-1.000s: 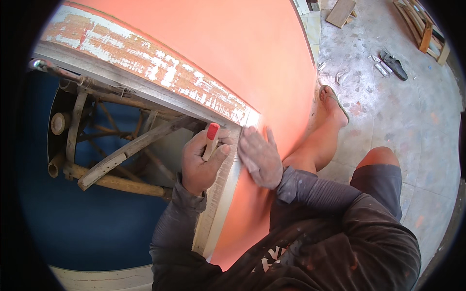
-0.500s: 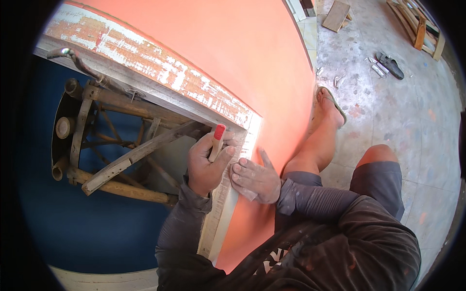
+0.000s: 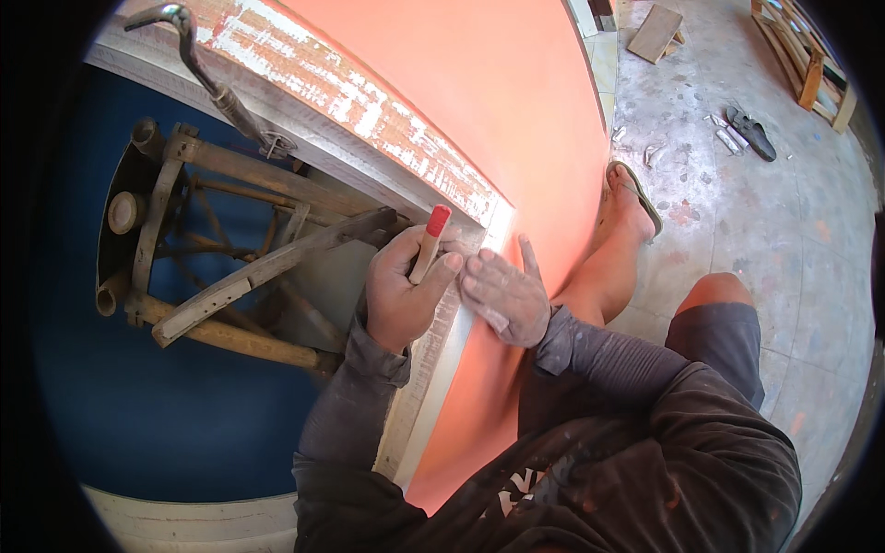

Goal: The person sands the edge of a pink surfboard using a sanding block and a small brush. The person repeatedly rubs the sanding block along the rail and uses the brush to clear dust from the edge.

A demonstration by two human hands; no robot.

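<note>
Two bare hands in the head view, close together at the corner of a window-like wooden frame [image 3: 415,392]. Left hand [image 3: 406,290]: fingers wrapped around a red-tipped wooden handle [image 3: 431,241], red end up; business end hidden by the hand, can't tell what tool it is. Right hand [image 3: 509,297]: fingers stretched out flat, thumb apart, fingertips on the frame's edge just right of the left hand. Pale piece [image 3: 498,321] shows under its palm, maybe a folded sheet; can't confirm.

Frame sits between the coral wall [image 3: 489,101] on the right and the opening on the left. Far rail [image 3: 359,115] has patchy white paint over bare-looking wood. Metal hook [image 3: 189,55] stands up from that rail, far left. Bamboo-and-wood structure [image 3: 230,341] inside the opening, left of the left hand.

Risks, my read:
- Hands this close: a slip of the left grip could send the tool into the right fingers.
- Rough wood plus flat bare fingers: splinters.
- Handle let go over the opening: likely drops among the bamboo.
- Right hand overrunning the edge: scuffs the coral wall.
- Reaching far left: sleeve or knuckles could catch the hook.
</note>
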